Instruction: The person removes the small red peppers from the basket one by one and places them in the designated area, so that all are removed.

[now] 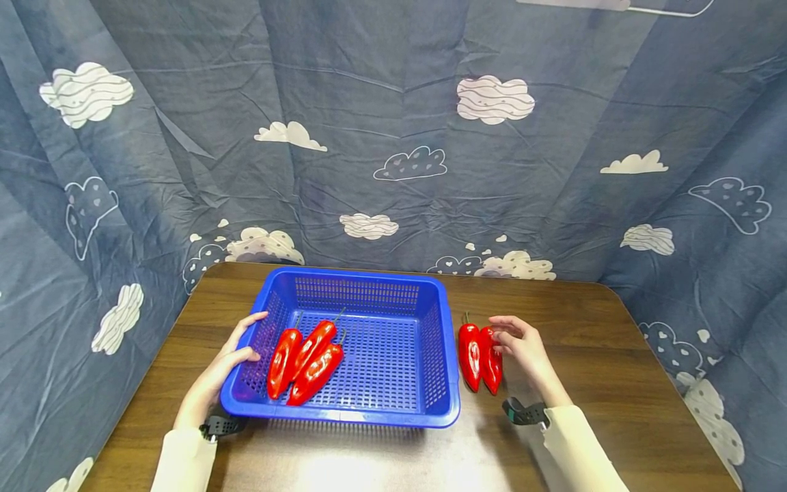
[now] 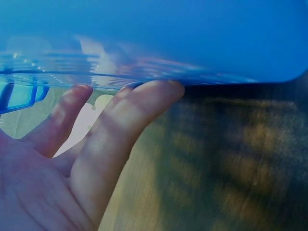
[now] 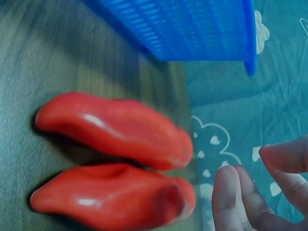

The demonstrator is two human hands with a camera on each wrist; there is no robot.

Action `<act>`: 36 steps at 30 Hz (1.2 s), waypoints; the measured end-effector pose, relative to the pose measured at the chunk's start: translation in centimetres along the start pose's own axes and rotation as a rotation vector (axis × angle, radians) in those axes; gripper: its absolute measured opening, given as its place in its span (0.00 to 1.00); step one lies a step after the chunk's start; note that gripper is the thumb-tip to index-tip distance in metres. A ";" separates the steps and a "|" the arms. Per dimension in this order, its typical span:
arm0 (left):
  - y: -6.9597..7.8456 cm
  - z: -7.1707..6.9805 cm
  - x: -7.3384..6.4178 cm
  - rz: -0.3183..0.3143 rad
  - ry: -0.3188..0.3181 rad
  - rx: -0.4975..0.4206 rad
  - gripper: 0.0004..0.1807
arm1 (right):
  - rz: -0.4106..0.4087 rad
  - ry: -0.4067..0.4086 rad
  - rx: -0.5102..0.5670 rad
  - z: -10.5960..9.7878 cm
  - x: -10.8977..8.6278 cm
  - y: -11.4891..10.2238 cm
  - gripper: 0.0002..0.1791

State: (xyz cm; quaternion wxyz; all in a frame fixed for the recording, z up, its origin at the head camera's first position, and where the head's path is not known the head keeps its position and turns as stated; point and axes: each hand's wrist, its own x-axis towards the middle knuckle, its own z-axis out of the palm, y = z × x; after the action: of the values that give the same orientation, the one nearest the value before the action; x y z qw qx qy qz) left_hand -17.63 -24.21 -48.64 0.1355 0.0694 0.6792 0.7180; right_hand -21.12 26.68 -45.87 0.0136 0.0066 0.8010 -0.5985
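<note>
Three red peppers (image 1: 284, 362) lie in the left part of a blue plastic basket (image 1: 341, 415). At the basket's left rim rests my left hand (image 1: 224, 362), thumb and fingers fairly straight; the left wrist view shows the thumb tip against the blue plastic. Two more red peppers, a left one (image 1: 470, 357) and a right one (image 1: 491, 365), lie side by side on the table just right of the basket. My right hand (image 1: 522, 347) hovers by the stem end of the right one, its fingers (image 3: 224, 192) bent slightly and thumb apart, nothing between them.
The brown wooden table (image 1: 590, 369) extends right of the peppers and in front of the basket. A dark blue cloth (image 1: 418, 205) with cloud prints hangs behind it and at both sides. Dark straps sit on both wrists.
</note>
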 end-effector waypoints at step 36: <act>-0.1 -0.1 0.1 -0.003 0.005 0.009 0.38 | -0.158 -0.198 0.142 5.0 0.3 -5.9 0.16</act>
State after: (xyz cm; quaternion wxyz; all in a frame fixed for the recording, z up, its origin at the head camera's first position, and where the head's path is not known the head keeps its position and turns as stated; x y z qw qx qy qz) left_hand -17.72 -24.29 -48.75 0.1345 0.0670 0.6828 0.7150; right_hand -21.55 20.23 -41.64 0.0448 -0.1145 0.7494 -0.6505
